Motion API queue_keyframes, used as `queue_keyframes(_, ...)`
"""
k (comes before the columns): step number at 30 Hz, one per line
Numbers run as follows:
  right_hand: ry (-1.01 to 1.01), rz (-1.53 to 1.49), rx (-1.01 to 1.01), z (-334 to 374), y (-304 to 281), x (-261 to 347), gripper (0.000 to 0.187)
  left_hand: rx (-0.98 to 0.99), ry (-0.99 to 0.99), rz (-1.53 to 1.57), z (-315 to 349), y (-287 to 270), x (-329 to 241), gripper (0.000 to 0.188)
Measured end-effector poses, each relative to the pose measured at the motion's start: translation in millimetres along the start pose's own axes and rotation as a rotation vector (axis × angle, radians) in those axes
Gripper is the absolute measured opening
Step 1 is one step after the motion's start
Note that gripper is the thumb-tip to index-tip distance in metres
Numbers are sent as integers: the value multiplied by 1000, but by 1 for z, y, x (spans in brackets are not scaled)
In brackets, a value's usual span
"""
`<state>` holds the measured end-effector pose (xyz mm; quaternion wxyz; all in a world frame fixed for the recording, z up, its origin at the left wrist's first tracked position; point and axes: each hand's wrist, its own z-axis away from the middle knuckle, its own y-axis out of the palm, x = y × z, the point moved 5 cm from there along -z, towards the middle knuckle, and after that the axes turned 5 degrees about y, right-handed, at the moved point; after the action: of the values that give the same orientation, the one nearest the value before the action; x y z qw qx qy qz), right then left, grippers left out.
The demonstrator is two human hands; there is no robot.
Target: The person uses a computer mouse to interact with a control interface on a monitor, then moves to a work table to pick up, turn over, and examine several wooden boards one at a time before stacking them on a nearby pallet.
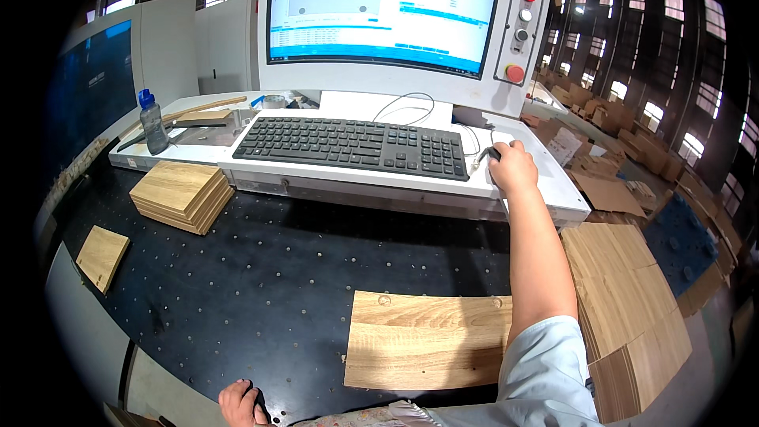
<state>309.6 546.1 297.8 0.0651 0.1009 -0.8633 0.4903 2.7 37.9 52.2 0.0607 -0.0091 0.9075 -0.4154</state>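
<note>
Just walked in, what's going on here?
The person's right hand holds the mouse beside the keyboard, below a lit monitor. The left hand is at the near edge of the black table; a tan board lies on it, partly behind the right arm. A board stack stands at left, another stack at right.

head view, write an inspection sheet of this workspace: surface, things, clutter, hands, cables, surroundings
Surface: black table, dotted with pale spots
Things: wood-grain board on the table, partly hidden; mouse on the white ledge
Clutter: blue-capped bottle and wooden stick left of the keyboard
Hands: right hand on the mouse; left hand at the table's near edge, its hold unclear
Cables: thin cable looped behind the keyboard
Surroundings: lit monitor; left board stack; right board stack; cardboard beyond, at right
</note>
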Motion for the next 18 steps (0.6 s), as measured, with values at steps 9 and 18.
queue_keyframes(9,7,6,17,0,1,1,33,28,-18,-22,-1,-1,-2,25)
queue_keyframes(18,5,9,12,0,2,0,33,28,-8,-13,-2,-2,-2,24)
